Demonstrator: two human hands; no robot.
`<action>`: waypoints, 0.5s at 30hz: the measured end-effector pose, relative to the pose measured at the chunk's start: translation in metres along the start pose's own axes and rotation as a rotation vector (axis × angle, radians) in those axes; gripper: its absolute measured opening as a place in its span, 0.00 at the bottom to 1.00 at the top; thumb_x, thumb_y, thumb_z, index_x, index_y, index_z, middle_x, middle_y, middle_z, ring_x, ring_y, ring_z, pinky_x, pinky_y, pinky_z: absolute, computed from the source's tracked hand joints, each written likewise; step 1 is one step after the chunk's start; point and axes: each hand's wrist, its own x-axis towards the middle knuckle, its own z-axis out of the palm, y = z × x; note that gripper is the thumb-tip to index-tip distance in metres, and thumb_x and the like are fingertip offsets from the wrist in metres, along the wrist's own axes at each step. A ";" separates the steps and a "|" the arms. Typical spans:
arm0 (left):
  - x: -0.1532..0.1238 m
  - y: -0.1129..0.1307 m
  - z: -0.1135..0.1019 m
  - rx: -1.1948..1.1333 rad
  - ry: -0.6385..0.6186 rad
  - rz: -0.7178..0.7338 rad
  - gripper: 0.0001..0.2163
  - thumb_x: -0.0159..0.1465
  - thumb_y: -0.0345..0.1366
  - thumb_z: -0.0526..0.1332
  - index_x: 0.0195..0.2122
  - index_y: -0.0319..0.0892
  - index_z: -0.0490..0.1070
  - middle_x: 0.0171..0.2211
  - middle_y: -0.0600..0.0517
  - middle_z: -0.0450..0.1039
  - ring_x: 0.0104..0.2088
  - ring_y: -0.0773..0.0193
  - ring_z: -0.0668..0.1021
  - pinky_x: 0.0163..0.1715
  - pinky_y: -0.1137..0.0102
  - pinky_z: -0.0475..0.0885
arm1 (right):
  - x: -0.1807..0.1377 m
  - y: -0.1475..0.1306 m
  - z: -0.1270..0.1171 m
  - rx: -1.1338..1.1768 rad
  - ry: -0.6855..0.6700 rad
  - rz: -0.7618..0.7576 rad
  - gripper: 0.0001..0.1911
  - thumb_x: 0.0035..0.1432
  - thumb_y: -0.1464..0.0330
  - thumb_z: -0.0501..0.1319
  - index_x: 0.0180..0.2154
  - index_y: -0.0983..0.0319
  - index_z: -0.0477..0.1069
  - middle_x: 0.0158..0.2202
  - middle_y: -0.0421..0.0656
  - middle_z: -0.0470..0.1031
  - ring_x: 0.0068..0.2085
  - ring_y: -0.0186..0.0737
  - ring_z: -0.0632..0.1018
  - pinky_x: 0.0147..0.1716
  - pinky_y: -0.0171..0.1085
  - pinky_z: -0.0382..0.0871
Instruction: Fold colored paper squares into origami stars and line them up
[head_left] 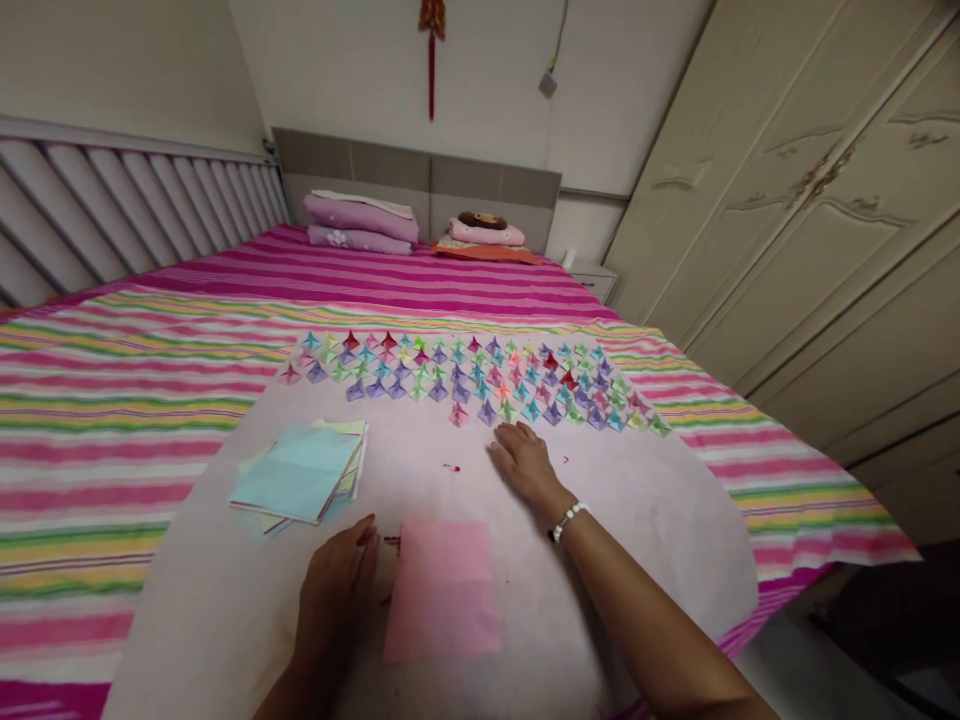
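Note:
A square sheet of pink paper (442,590) with a faint crease lies flat in front of me on the pale board. Beside its left edge rests my left hand (339,585), fingers loosely stretched and holding nothing visible. My right hand (527,465), with a white beaded bracelet (570,518) at the wrist, reaches forward over the board. Its fingers are extended, their tips close to the front row of small folded paper pieces (507,411); I cannot tell whether they touch one. Several rows of these pointed pieces stand in many colours across the far side.
A stack of coloured paper sheets, light blue on top (296,472), lies at the left. The white board (645,560) rests on a bed with a striped cover (82,430). Folded bedding (360,222) sits by the headboard; a wardrobe (780,190) stands at the right.

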 end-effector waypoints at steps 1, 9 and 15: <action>0.000 0.000 0.001 -0.006 0.003 0.010 0.16 0.63 0.42 0.52 0.46 0.42 0.73 0.41 0.46 0.79 0.42 0.56 0.79 0.42 0.63 0.72 | 0.000 -0.004 0.000 0.007 -0.001 -0.017 0.20 0.66 0.60 0.49 0.54 0.60 0.66 0.60 0.48 0.66 0.63 0.56 0.59 0.55 0.53 0.57; 0.000 0.000 0.002 0.002 0.051 0.087 0.16 0.65 0.40 0.51 0.45 0.39 0.73 0.40 0.44 0.79 0.40 0.56 0.79 0.42 0.64 0.72 | 0.011 -0.047 0.021 0.043 -0.065 -0.208 0.21 0.66 0.59 0.50 0.56 0.60 0.65 0.61 0.48 0.65 0.62 0.52 0.60 0.56 0.50 0.57; -0.001 -0.002 0.002 0.037 0.119 0.221 0.14 0.66 0.38 0.51 0.42 0.39 0.74 0.39 0.44 0.80 0.39 0.57 0.80 0.40 0.64 0.74 | 0.017 -0.063 0.034 0.010 -0.044 -0.229 0.18 0.66 0.60 0.51 0.51 0.61 0.68 0.55 0.50 0.70 0.53 0.48 0.68 0.50 0.46 0.61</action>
